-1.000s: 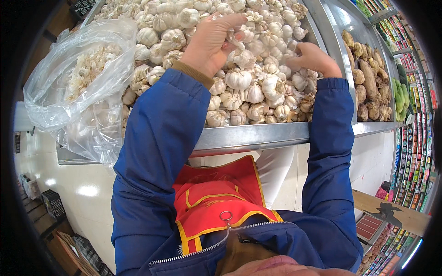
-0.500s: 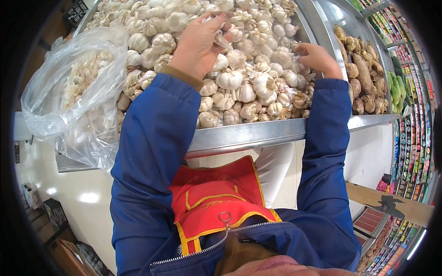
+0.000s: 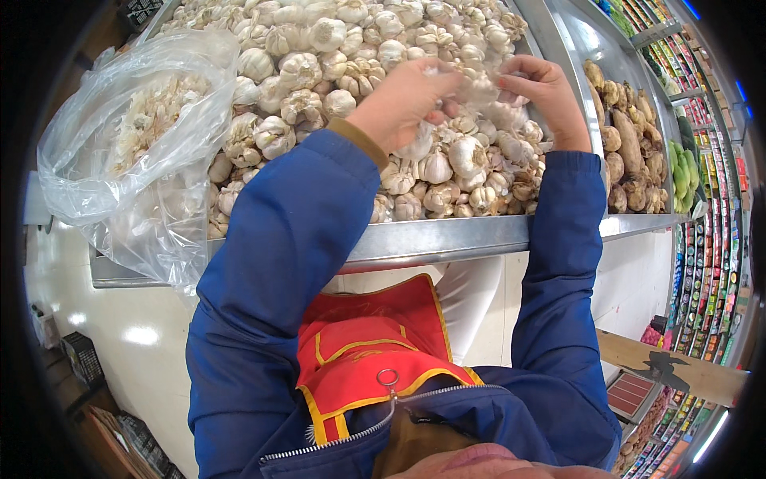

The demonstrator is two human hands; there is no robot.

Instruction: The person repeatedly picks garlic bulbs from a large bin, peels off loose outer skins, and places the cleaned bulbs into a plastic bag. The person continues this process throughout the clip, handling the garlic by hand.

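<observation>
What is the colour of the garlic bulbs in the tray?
The garlic bulbs are whitish, some brownish (head view).

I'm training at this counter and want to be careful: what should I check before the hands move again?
1. Left hand over the garlic: ok.
2. Right hand over the garlic too: ok.
3. What the fingers hold: cannot tell; something pale between the hands is blurred.
4. Clear plastic bag gaping, dry husks visible inside: ok.
5. Bag wholly within the metal bin: not ok; part extends past its front edge.
6. Brown tubers separate from the garlic: ok.
</observation>
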